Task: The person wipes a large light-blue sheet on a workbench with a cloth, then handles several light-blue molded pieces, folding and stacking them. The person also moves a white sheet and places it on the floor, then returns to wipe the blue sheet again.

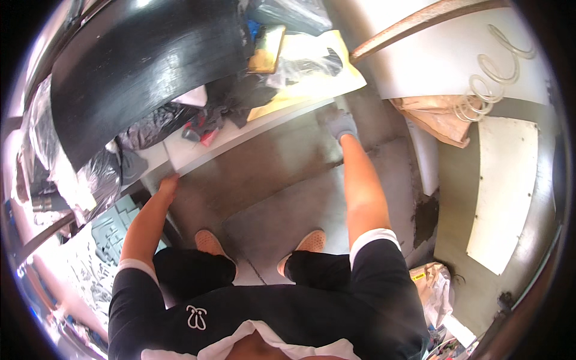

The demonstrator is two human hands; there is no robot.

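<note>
My left hand (170, 183), bare, reaches forward to the left part of a long white ledge (213, 146). Its fingertips are at or close to the front edge, and I cannot make out whether they grip it. Farther out, my right hand (342, 126) wears a grey glove or covering and is near the right end of the same ledge. Blur hides how its fingers are set and whether anything is in them. On the ledge lie dark crumpled plastic (150, 127), a small red and grey item (207, 135) and a yellow sheet (327, 84) under clear plastic.
A large curved black sheet (150, 60) overhangs the ledge at the left. A coiled clear hose (485, 90) hangs at right above a brown paper bag (438, 117). A pale panel (504, 192) stands farther right. Grey-green moulded trays (117, 228) lie by my left arm.
</note>
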